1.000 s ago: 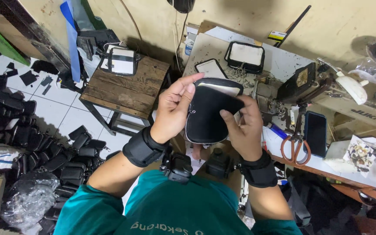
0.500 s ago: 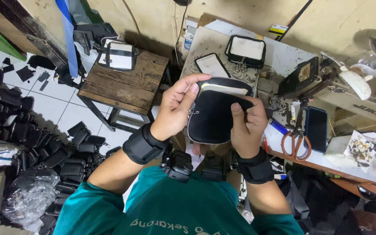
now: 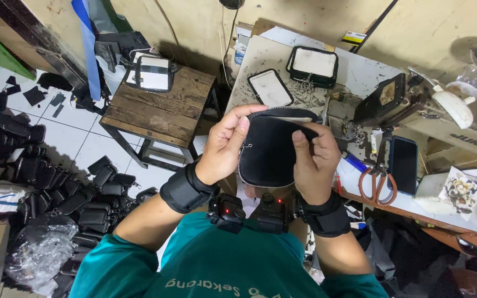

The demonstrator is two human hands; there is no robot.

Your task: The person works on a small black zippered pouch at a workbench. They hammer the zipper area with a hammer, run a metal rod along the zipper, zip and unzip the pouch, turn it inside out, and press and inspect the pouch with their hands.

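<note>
1. Two hands grip one black zippered pouch (image 3: 269,152) above the bench (image 3: 360,77) edge: left hand (image 3: 224,146) pinches its top rim, right hand (image 3: 313,160) clamps its side.
2. Judged step: handling the zip opening; next calls for steady rim grip.
3. Beyond the pouch: scissors (image 3: 378,179), phone (image 3: 403,164).

Teal short-sleeved shirt (image 3: 233,265) with pale lettering across it, chunky black padded wristbands on the left hand (image 3: 224,146) and right hand (image 3: 313,160).
</note>
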